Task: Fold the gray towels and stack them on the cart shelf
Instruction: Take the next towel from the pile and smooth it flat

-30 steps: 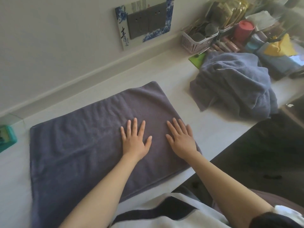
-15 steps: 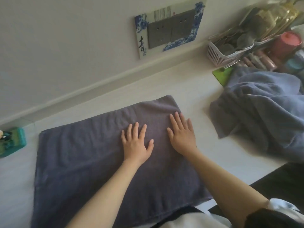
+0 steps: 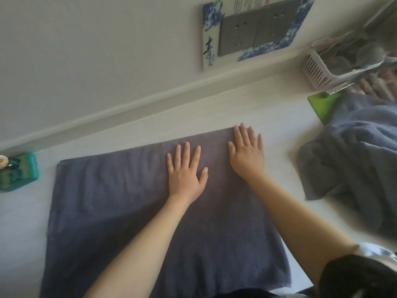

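Observation:
A dark gray towel lies spread flat on the white counter. My left hand presses flat on its upper middle, fingers straight and spread. My right hand lies flat near the towel's far right corner, fingertips reaching its far edge. A heap of rumpled gray towels sits at the right, apart from both hands. No cart shelf shows in this view.
A white plastic basket of small items stands at the back right, with a green mat in front of it. A teal box sits at the far left. A wall socket plate with blue trim hangs behind the counter.
Both hands have slid away from me across the towel, toward its far edge, the right hand reaching the far right corner. The camera has turned left and leaned closer.

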